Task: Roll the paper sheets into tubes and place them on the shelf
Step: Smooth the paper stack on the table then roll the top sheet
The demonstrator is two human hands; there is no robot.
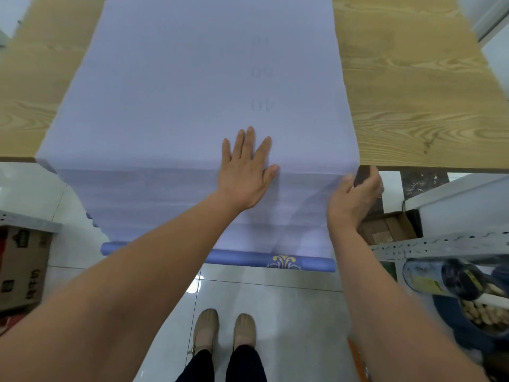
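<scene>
Item 1: paper (pixel 179 92). Pale lilac, wide, running from the top of the frame down the middle. It lies flat on the surface (pixel 413 106), folds over the near edge and hangs toward the floor (pixel 275 304). Faint reversed numerals show through right of centre. The hanging part shows several layered edges, so there may be more than one sheet; I cannot count them.

Item 2: roll (pixel 239 259). This is the paper's bottom end, wound into a blue tube with a gold ornament toward its right. It lies level across the lower middle, partly behind my forearms.

Item 3: left hand (pixel 245 175). It is at frame centre, flat on the paper right at the surface's edge, palm down, fingers straight and spread, gripping nothing.

Item 4: right hand (pixel 354 197). It is right of centre, at the paper's right edge just under the surface's edge. The thumb is on the paper's face and the fingers are curled behind, pinching the edge. It is somewhat blurred.

Item 5: the surface is light wood with bold grain, bare on both sides of the paper.

Item 6: surroundings.
- The floor is glossy white tile.
- My shoes (pixel 205 330) are tan, at bottom centre.
- A carton (pixel 23 268) stands at lower left.
- A shelf (pixel 440 245) with a perforated metal rail is at right.
- An open box (pixel 385 230) sits just behind the shelf.
- A dark printed tube (pixel 424 277) lies at lower right.
- A blue bin (pixel 454 321) sits under the tube, holding rolled ends.
</scene>
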